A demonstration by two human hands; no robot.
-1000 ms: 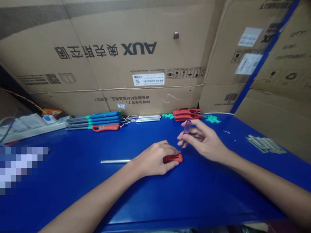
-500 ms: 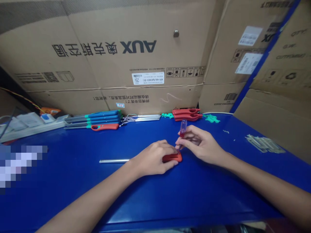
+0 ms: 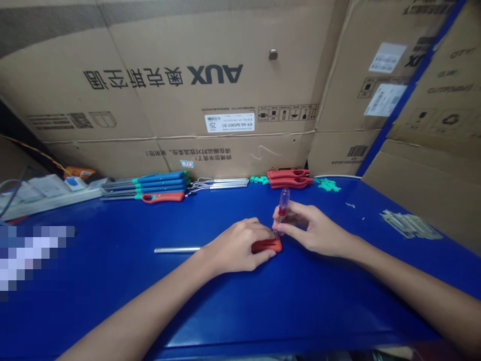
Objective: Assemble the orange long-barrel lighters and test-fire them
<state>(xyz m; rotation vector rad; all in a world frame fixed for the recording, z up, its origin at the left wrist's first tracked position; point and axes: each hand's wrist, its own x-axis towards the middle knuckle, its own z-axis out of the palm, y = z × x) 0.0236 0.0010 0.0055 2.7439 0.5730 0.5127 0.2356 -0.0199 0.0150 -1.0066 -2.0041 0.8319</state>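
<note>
A long-necked lighter lies on the blue table, its red-orange handle (image 3: 267,244) under my left hand (image 3: 240,245). The fingers of that hand are wrapped over the handle and hold it down. On the left, the lighter's metal tube (image 3: 176,250) sticks out past my wrist. My right hand (image 3: 304,228) pinches a small screwdriver (image 3: 284,200) with a clear and red grip. It stands nearly upright, with its shaft down at the right end of the handle. Fingers hide the exact spot where the tip meets the handle.
Along the back lie several blue-handled lighters (image 3: 161,181), a red-orange one (image 3: 163,197), metal tubes (image 3: 229,183), red handle shells (image 3: 288,179) and green parts (image 3: 327,184). Clear strips (image 3: 410,224) lie at right. A power strip (image 3: 48,198) sits at left. Cardboard (image 3: 165,110) walls the back.
My right hand has shifted slightly down, and its fingers sit lower on the screwdriver, which has dropped a little. My left hand and the lighter have stayed in place.
</note>
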